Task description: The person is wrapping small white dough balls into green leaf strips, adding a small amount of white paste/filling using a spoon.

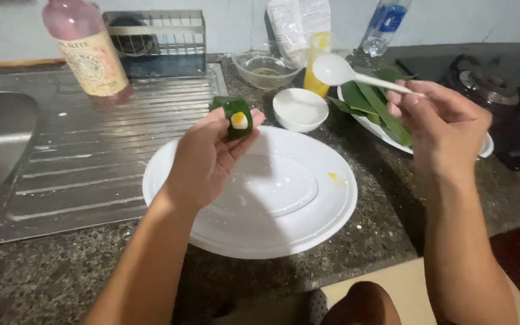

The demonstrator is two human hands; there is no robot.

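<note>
My left hand (pixel 206 159) holds a folded green leaf cone (pixel 235 114) with a white and yellow filling showing in its opening, raised over a large white plate (pixel 308 222). My right hand (pixel 446 123) grips the handle of a white plastic spoon (pixel 338 70), its bowl pointing left above a small white bowl (pixel 300 109). The two hands are apart, with the spoon bowl up and to the right of the leaf cone.
A white dish with green leaf strips (pixel 375 102) lies behind the spoon. A glass bowl (pixel 266 69), a yellow bottle (pixel 318 60), a clear water bottle (pixel 384 27) and a pink bottle (pixel 88 51) stand at the back. A steel sink drainboard (pixel 91 156) lies left, a gas stove (pixel 495 90) right.
</note>
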